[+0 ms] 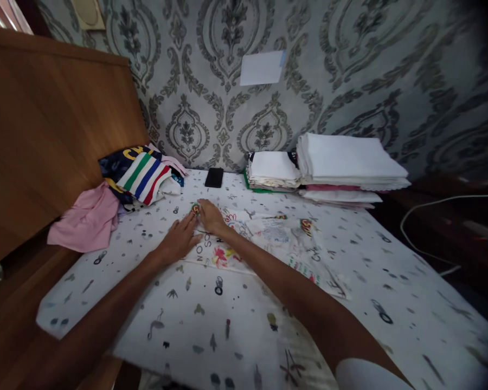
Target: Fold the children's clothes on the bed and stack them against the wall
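Observation:
A long folded white garment [264,235], covered in coloured handwriting and drawings, lies across the patterned bed sheet [199,325]. My left hand [181,236] rests at its left end with the fingers stretched out over the cloth, beside a small colourful badge [194,209]. Close by, my right hand [210,218] is on the far left corner, its fingers bent and closed on the fabric; their tips are partly hidden. My right forearm passes over the middle of the garment and covers part of it.
Folded white cloths [350,158] are stacked at the back right, with a smaller pile [273,169] alongside. A black phone [214,177] lies near the wall. Crumpled clothes [144,176] and a pink cloth [87,219] lie at left, by a wooden panel [61,130].

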A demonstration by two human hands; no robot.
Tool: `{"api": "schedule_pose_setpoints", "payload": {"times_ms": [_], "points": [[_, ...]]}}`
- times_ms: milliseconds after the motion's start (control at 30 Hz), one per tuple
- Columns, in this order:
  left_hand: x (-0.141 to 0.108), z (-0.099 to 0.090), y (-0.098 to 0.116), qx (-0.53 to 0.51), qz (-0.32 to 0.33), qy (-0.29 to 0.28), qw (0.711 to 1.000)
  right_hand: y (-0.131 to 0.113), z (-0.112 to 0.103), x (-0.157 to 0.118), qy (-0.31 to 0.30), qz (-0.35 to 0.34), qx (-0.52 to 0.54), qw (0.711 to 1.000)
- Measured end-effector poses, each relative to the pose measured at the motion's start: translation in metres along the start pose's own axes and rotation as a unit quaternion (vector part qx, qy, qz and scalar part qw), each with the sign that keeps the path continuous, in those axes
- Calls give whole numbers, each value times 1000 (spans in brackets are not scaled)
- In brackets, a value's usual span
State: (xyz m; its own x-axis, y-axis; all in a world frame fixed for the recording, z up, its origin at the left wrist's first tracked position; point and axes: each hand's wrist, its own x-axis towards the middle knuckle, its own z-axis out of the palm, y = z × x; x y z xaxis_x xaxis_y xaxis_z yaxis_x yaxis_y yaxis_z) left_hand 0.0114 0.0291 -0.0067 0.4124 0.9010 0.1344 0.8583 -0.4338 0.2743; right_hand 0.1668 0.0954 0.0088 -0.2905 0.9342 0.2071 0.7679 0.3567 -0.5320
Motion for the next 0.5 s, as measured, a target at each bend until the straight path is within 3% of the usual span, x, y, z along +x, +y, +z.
{"api": "schedule_pose_setpoints", "payload": {"times_ms": [67,133,233,367,500], "points": [[0,-8,-3,-26,-42,49,998,2,-3,-2,34,26,23,999],[3,-20,-3,-43,-116,62,990,4,-3,-9,76,56,66,993],[12,-35,1,-35,-202,-1,979,4,2,-25,108,79,113,984],[27,-41,9,36,-229,-47,972,1,5,-34,141,92,164,972],[36,-38,10,52,-240,-74,966,5,0,-33,207,131,285,927]]}}
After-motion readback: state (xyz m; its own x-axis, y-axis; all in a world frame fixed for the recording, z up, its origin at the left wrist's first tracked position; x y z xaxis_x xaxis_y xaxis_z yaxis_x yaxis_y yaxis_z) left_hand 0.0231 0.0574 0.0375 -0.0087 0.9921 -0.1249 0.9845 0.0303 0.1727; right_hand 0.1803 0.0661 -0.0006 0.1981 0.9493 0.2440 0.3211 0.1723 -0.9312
